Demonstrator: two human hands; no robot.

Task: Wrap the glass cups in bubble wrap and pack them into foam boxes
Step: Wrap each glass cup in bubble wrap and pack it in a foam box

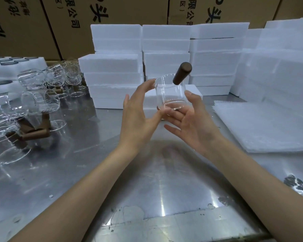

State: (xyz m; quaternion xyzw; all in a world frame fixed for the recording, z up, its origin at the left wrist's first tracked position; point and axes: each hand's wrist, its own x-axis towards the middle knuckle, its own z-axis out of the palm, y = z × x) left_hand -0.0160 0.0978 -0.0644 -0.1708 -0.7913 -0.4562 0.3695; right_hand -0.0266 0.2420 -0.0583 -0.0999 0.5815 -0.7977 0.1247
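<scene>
A clear glass cup point(171, 95) with a brown wooden handle point(182, 72) is held tilted in the air above the steel table point(147, 189). My right hand point(194, 123) lies palm up under it, fingers beneath the base and thumb against its right wall. My left hand point(138, 119) touches the cup's left side with nearly straight fingers at the rim and its thumb near the base. A stack of bubble wrap sheets point(262, 126) lies flat on the right. White foam boxes point(115, 39) are stacked behind the cup.
Several more glass cups point(40, 100) with wooden handles lie and stand on the table's left. Foam trays with round holes point(16, 63) sit at the far left. Cardboard cartons point(24, 23) form the back wall. More foam boxes point(278, 67) are piled at the right.
</scene>
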